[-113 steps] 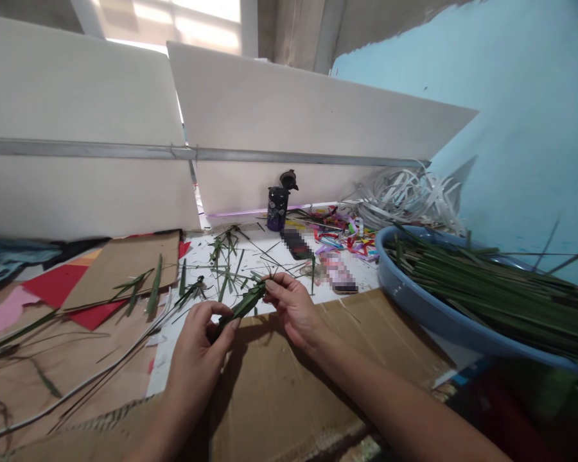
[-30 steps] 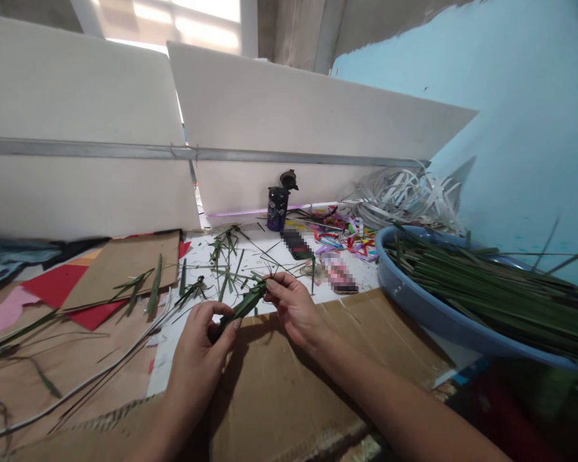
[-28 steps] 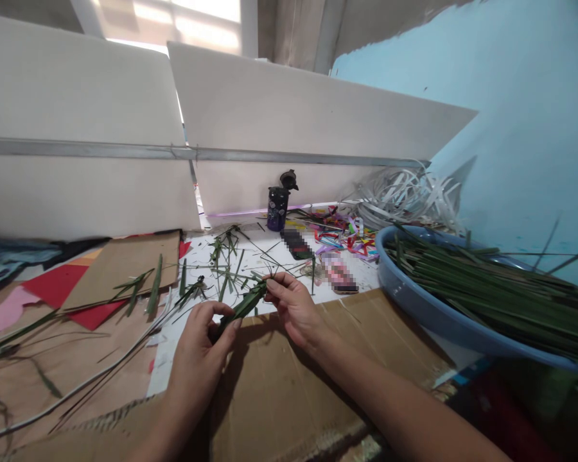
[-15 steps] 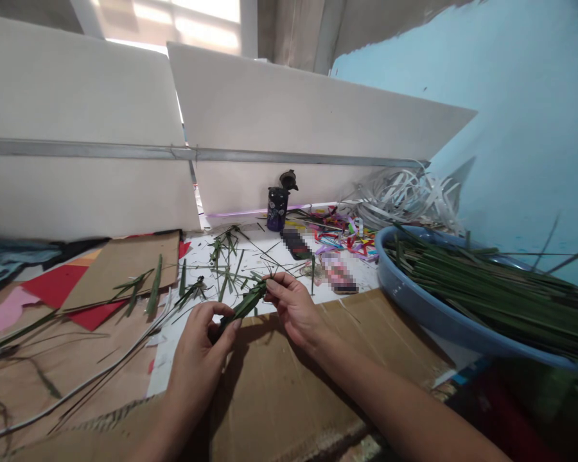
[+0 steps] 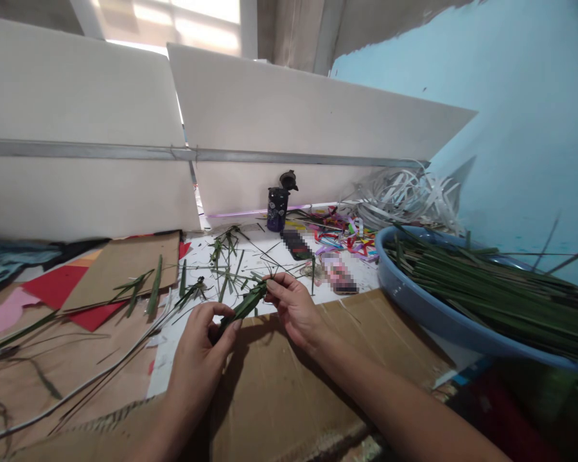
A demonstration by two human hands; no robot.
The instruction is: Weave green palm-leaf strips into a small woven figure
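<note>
A folded green leaf piece (image 5: 250, 304) is held between my two hands, above the near edge of the white sheet and the brown cardboard (image 5: 284, 385). My left hand (image 5: 205, 340) grips its lower left end between thumb and fingers. At its upper right end, my right hand (image 5: 293, 308) pinches it with thumb and forefinger, where thin strands stick out. Leaf scraps (image 5: 226, 247) lie scattered behind the hands. Part of the leaf piece is hidden by my left fingers.
A blue basin (image 5: 402, 289) full of long green leaves stands at the right. Behind are a dark cup (image 5: 277, 210), coloured strips (image 5: 347, 240) and white strips (image 5: 409, 196). Red paper (image 5: 60, 285) and a white cord (image 5: 96, 376) lie left.
</note>
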